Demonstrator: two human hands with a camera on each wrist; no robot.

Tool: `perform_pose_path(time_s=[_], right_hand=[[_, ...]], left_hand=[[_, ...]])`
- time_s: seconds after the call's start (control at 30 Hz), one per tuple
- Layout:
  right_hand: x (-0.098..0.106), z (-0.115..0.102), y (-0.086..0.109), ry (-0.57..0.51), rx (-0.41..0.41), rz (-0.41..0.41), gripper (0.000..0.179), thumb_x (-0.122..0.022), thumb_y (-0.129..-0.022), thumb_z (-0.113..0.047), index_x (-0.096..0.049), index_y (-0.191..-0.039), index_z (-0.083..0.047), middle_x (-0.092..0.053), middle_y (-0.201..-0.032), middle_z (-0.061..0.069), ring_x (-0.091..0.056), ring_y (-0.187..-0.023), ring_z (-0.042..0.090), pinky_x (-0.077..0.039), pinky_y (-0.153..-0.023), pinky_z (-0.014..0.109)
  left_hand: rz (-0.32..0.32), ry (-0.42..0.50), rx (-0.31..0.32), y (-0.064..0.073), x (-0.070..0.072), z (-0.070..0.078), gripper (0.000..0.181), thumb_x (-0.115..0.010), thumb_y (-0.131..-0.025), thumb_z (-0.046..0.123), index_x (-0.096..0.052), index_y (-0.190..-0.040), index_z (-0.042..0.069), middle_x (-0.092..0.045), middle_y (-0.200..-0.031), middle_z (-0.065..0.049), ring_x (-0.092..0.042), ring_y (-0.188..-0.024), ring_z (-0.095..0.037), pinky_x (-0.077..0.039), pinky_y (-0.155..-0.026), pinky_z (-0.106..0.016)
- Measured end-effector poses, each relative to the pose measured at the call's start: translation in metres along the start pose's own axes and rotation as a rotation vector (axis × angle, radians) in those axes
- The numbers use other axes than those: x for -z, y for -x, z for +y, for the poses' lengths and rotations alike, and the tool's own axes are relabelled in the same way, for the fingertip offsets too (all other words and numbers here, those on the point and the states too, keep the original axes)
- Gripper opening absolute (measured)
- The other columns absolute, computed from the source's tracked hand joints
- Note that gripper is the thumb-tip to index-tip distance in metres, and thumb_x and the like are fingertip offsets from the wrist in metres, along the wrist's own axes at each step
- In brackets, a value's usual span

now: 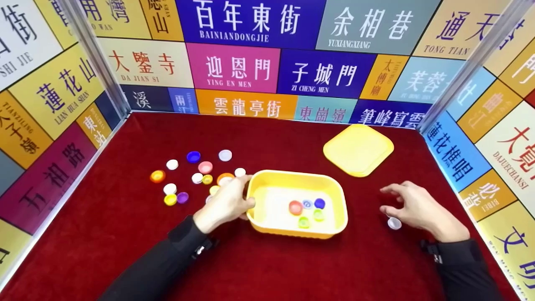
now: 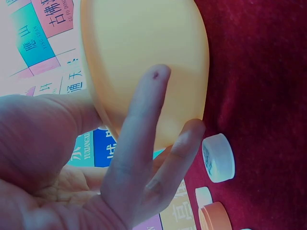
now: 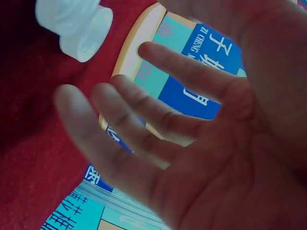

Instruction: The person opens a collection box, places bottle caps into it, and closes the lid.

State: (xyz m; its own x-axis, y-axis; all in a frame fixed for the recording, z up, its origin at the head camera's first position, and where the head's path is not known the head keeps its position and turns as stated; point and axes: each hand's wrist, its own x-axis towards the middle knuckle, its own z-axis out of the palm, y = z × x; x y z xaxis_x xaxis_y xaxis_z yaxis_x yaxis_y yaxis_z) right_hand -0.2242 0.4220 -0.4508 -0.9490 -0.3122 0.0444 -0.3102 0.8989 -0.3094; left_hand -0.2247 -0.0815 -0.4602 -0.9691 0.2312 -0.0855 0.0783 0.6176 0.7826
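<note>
At its left end, a yellow plastic box [image 1: 297, 232] is held by my left hand [image 1: 225, 202], the thumb at the rim and the fingers along the outer wall [image 2: 192, 57]. Several bottle caps lie in the box, among them a red cap [image 1: 296, 207] and a dark blue cap [image 1: 319, 203]. To the right of the box, my right hand [image 1: 418, 211] has its fingers spread and loosely bent, holding nothing. A whitish cap [image 1: 394, 223] lies just below its thumb; in the right wrist view, white cap shapes [image 3: 76, 33] appear beyond the fingertips.
Several loose caps in mixed colours, including an orange cap [image 1: 157, 176] and a purple cap [image 1: 182, 197], are scattered left of the box. A yellow lid [image 1: 358, 150] lies behind it. Printed panels [image 1: 242, 69] wall in the red cloth [image 1: 267, 271] at the back and sides.
</note>
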Motion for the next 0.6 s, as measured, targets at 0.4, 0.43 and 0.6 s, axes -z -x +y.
perform_pose_path(time_s=[0.4, 0.43, 0.6], right_hand=[[-0.0082, 0.0058, -0.0007, 0.011, -0.014, -0.046, 0.026, -0.082, -0.088, -0.001, -0.086, -0.113, -0.007, -0.076, -0.089, 0.002, -0.066, -0.086, 0.018, -0.054, -0.076, 0.033], [-0.0087, 0.0057, -0.0011, 0.017, -0.004, -0.039, 0.024, -0.08, -0.086, 0.0, -0.086, -0.109, -0.008, -0.074, -0.085, 0.0, -0.064, -0.083, 0.015, -0.053, -0.074, 0.031], [-0.0095, 0.0049, -0.003, 0.021, 0.02, -0.023, 0.018, -0.08, -0.086, 0.002, -0.085, -0.093, -0.013, -0.07, -0.078, -0.005, -0.059, -0.075, 0.009, -0.05, -0.07, 0.029]], left_hand=[[-0.011, -0.007, 0.02, -0.0012, -0.0007, -0.0001, 0.072, -0.08, -0.1, 0.006, -0.059, -0.168, 0.012, -0.077, -0.133, -0.019, -0.082, -0.066, -0.018, -0.07, -0.059, -0.035], [-0.012, -0.002, 0.022, -0.0011, -0.0006, -0.0003, 0.072, -0.08, -0.1, 0.005, -0.059, -0.169, 0.011, -0.077, -0.133, -0.02, -0.082, -0.066, -0.018, -0.07, -0.059, -0.035], [-0.009, 0.007, 0.012, -0.0003, 0.0004, -0.0006, 0.072, -0.079, -0.1, 0.004, -0.059, -0.168, 0.01, -0.077, -0.133, -0.02, -0.082, -0.066, -0.018, -0.07, -0.059, -0.035]])
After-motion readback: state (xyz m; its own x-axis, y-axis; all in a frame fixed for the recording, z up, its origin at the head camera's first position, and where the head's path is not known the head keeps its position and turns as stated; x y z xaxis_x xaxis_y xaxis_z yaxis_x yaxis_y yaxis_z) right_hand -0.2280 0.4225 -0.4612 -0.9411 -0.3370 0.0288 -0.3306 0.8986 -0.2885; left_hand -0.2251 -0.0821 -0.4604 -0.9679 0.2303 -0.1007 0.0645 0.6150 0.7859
